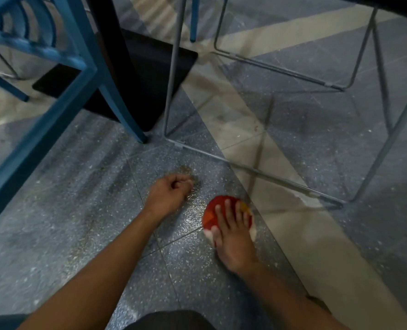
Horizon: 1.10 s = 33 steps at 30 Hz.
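Note:
My right hand point(233, 236) lies flat with straight fingers on a round red and orange pad point(215, 210) that has a white edge, pressing it onto the speckled grey floor point(83, 234). My left hand point(170, 194) rests on the floor to the left of the pad, its fingers curled into a loose fist with nothing visible in it. A brownish stain point(185, 169) marks the floor just beyond the left hand, and the tile between the two hands looks wet and shiny.
A blue chair point(83, 75) stands at the left, its leg ending near the stain. A black table base point(138, 75) sits behind it. Thin grey metal chair frames point(257, 171) cross the floor ahead and to the right. A pale beige floor strip point(281, 225) runs diagonally past the pad.

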Motion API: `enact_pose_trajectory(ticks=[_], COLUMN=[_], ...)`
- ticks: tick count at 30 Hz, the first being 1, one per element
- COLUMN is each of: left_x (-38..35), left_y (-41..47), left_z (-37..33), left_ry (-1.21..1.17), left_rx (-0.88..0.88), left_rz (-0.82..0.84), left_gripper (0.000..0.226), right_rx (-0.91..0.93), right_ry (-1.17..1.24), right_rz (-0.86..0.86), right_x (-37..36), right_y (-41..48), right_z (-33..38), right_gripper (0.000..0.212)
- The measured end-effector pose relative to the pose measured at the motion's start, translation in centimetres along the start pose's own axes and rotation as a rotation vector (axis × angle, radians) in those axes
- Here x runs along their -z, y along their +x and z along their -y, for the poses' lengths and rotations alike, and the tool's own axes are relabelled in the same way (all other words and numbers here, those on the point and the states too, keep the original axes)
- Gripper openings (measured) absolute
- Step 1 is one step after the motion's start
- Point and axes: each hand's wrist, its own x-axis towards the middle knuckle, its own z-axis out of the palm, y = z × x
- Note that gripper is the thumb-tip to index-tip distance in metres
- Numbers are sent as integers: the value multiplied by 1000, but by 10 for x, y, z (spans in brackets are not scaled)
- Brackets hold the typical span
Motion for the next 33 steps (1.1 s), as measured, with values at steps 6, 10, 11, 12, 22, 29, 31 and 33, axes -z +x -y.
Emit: enact_pose_trajectory(ticks=[6, 10, 11, 12, 22, 29, 31, 33], left_x=[22, 52, 58, 65, 103, 104, 106, 108], left_y=[-10, -29, -36, -44, -108, -116, -115, -112], left_z=[6, 28, 36, 43, 90, 83, 79, 77], left_ry=[-25, 107, 139, 170, 199, 154, 158, 160], left_rx=[-6, 13, 24, 33, 107, 141, 143, 148], left_rz=[-44, -90, -114, -134, -290, -305, -301, -295], left_gripper=[10, 13, 16, 17, 13, 15, 16, 16], right_rx=[142, 135, 116, 80, -150, -69, -50, -22], right_ry=[51, 42, 38, 34, -59, -39, -39, -53], right_rz=[-38, -14, 3, 14, 100, 108, 155, 167], right_x=[-27, -15, -13, -11, 18, -8, -13, -15], right_y=[-62, -49, -43, -33, 26, -86, -92, -85], right_z=[40, 32, 30, 27, 21, 96, 104, 105], right_gripper=[63, 62, 62, 62, 66, 62, 65, 67])
